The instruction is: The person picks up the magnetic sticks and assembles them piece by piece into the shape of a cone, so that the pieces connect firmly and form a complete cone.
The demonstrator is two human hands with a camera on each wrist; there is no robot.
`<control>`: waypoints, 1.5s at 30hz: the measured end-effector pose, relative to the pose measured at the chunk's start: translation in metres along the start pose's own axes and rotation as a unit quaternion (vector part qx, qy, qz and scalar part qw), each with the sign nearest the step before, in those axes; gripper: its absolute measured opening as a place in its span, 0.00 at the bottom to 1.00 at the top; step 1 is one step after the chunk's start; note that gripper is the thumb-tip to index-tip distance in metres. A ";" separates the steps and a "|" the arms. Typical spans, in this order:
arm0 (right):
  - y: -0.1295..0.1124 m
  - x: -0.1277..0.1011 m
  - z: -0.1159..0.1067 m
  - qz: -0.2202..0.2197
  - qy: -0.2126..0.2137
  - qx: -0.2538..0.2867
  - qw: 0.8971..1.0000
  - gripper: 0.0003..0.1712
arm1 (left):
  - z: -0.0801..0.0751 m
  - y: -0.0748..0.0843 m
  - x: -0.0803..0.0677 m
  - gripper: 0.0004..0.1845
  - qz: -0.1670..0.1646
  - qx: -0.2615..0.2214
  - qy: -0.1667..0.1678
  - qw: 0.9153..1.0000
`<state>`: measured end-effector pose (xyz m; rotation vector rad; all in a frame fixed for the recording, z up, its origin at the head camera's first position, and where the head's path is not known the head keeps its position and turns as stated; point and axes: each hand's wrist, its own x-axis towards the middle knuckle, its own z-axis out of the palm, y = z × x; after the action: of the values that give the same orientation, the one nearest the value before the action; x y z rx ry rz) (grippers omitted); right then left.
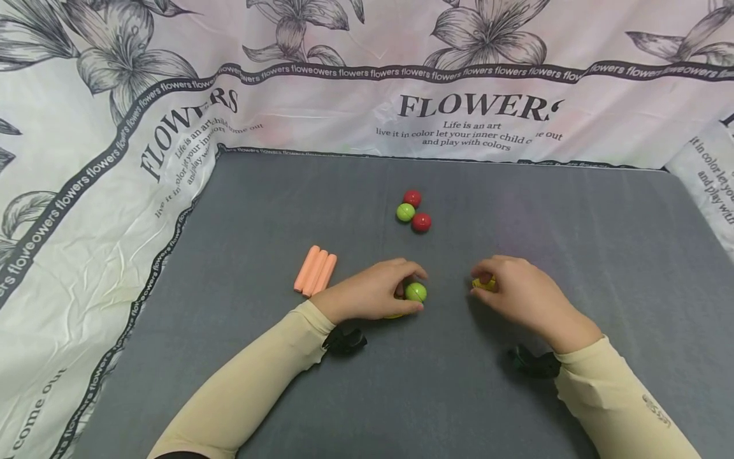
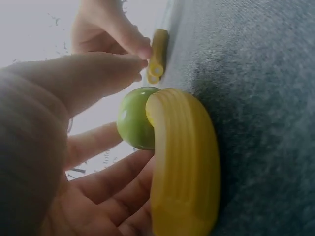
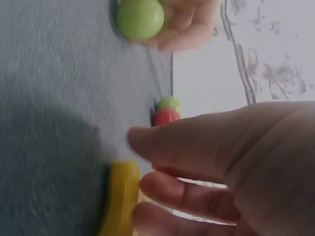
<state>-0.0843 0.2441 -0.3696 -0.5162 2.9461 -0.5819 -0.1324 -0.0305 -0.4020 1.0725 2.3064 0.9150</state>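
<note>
My left hand (image 1: 373, 290) curves loosely around a green ball (image 1: 416, 292), its thumb apart from the ball in the left wrist view. Right beside that ball, a curved, ridged yellow piece (image 2: 184, 162) lies on the grey surface. Over to the right, my right hand (image 1: 524, 299) is at a second yellow piece (image 1: 484, 283), fingertips right at its side. In the right wrist view, a gap shows between the thumb (image 3: 147, 140) and this yellow piece (image 3: 122, 191). Part of each yellow piece is hidden in the head view by the hand over it.
Farther back on the grey cloth (image 1: 275, 204), two red balls (image 1: 421, 222) cluster with another green ball (image 1: 405, 212). Three orange sticks (image 1: 315, 271) lie side by side left of my left hand. White flower-printed fabric (image 1: 344, 108) rises along the back and left edges.
</note>
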 end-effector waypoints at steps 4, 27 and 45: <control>0.006 -0.001 -0.002 -0.004 -0.002 -0.015 1.000 0.11 | 0.001 -0.001 0.001 0.16 -0.010 -0.004 0.011 1.000; -0.003 0.003 0.018 -0.038 -0.018 0.032 0.999 0.11 | 0.001 0.003 0.000 0.08 0.042 0.032 -0.009 0.999; -0.002 0.008 0.033 0.041 0.017 0.164 0.985 0.06 | 0.000 0.003 0.000 0.10 0.056 0.041 -0.032 0.997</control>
<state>-0.0859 0.2278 -0.3998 -0.3502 2.7989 -1.0483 -0.1309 -0.0295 -0.4000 1.2573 2.2685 0.8205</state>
